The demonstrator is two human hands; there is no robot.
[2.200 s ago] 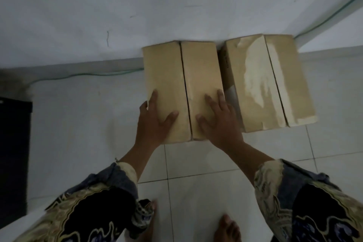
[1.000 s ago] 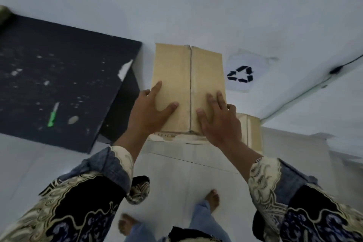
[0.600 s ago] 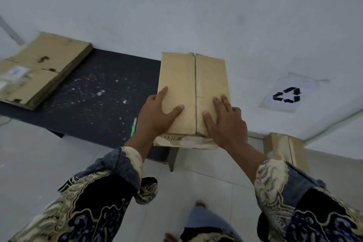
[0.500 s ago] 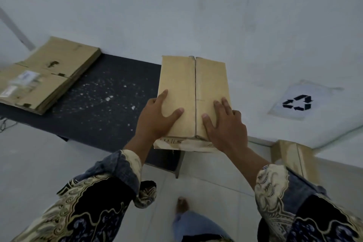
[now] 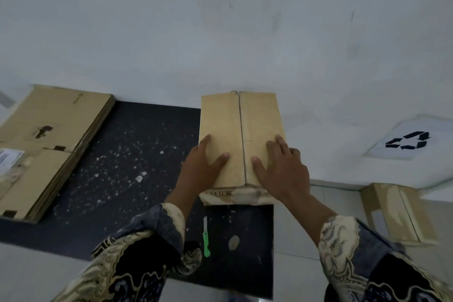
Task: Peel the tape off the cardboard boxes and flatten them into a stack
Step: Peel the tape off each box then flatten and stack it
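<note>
I hold a closed brown cardboard box (image 5: pixel 240 127) in the air over the right end of a black table (image 5: pixel 127 164). Its two top flaps meet at a centre seam. My left hand (image 5: pixel 203 169) grips its near left side with the thumb on top. My right hand (image 5: pixel 282 171) grips the near right side, fingers spread on the top flap. A stack of flattened cardboard (image 5: pixel 46 147) lies on the table's left end. Another closed box (image 5: pixel 397 211) with torn pale strips on top stands on the floor at the right.
A green utility knife (image 5: pixel 206 238) lies on the table near its front edge, below the held box. A small pale scrap (image 5: pixel 233 242) lies beside it. A sheet with a recycling symbol (image 5: pixel 409 140) hangs on the white wall at the right.
I have lifted the box off the floor and carried it left, from beside the second box to above the black table. Both hands kept their grip throughout.
</note>
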